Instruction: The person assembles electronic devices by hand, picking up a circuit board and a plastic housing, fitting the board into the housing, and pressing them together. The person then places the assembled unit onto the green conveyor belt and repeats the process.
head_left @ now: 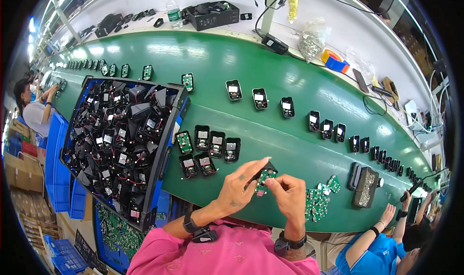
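At the left, a black crate [163, 154] full of black housings and wires overlapped the near edge of the green table [208, 113]. Just right of it stood six open housings [217, 143], one showing a green board. Near the middle of the near edge, the left hand [235, 188] held a black housing [271, 168], its index finger stretched out and thumb bent in. The right hand [288, 194], fingers curled nearly closed, pinched the green circuit board [263, 181] at that housing. Further right, loose green boards [316, 203] lay along the near edge, then a dark block [366, 189].
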{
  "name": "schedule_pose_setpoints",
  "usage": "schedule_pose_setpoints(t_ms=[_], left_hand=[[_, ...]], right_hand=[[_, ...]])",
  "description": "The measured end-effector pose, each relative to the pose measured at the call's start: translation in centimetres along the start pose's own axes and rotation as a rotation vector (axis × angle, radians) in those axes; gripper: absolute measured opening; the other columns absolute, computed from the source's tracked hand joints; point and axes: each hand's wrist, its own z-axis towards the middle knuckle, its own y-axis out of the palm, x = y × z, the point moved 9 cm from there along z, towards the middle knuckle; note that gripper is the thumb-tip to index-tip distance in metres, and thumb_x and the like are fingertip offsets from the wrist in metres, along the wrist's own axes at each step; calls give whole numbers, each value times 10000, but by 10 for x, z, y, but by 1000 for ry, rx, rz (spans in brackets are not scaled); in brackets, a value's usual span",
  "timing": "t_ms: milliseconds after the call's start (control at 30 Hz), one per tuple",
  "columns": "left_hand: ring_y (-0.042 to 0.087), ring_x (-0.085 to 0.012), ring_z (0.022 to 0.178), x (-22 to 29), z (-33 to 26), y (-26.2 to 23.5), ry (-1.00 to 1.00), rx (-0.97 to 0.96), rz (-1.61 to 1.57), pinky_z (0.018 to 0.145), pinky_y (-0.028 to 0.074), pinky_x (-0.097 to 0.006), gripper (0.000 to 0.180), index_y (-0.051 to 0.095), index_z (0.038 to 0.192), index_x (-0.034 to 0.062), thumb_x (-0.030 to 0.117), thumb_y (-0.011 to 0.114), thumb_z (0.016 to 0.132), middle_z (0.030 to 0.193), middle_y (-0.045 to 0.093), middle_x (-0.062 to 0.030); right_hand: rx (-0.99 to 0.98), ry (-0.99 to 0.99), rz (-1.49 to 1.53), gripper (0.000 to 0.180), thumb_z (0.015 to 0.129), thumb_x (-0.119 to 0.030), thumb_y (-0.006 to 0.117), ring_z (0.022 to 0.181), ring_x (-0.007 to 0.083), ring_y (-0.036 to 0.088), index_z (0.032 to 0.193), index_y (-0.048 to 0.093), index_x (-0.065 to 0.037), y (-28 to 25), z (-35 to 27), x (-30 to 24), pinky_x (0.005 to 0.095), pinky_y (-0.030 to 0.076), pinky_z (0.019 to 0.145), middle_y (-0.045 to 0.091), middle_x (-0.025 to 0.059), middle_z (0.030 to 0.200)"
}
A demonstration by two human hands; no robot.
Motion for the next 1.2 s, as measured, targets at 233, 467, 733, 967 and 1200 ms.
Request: schedule_pose_setpoints(t_ms=[233,467,733,967,1200], left_hand=[[707,-159,816,-19,-3,1,-197,-250,-225,692,570,-270,542,541,1384,45,-58,590,855,1330,571,-178],[704,-138,775,-34,-8,4,-342,-233,-271,628,561,-253,448,525,1353,26,-8,579,909,1307,557,-152],[693,-157,851,-39,-6,13,-370,-233,-474,664,607,-278,398,471,1363,11,37,528,970,1322,544,-136],[687,-147,849,-29,-5,16,-379,-307,-443,666,609,-280,462,455,1403,15,11,531,947,1296,570,-117],[668,-111,801,-18,-11,13,-364,-275,-324,597,567,-253,438,525,1377,32,43,544,940,1239,610,-104]], right_hand=[[9,69,123,289,870,-176,780,520,35,398,707,655,28,7,0,20,259,308,451,506,-15,523],[57,39,14,217,877,-140,762,554,36,471,809,674,46,9,4,17,234,369,482,578,-15,593],[-39,36,212,402,924,-112,689,806,82,674,1288,619,45,20,4,18,241,545,728,736,80,841],[-96,-80,-61,417,936,-152,659,663,66,576,1308,606,29,16,3,-1,259,492,611,696,88,767],[-39,-38,138,413,954,-179,633,653,87,571,1304,599,36,20,-10,16,268,482,606,662,127,741]])
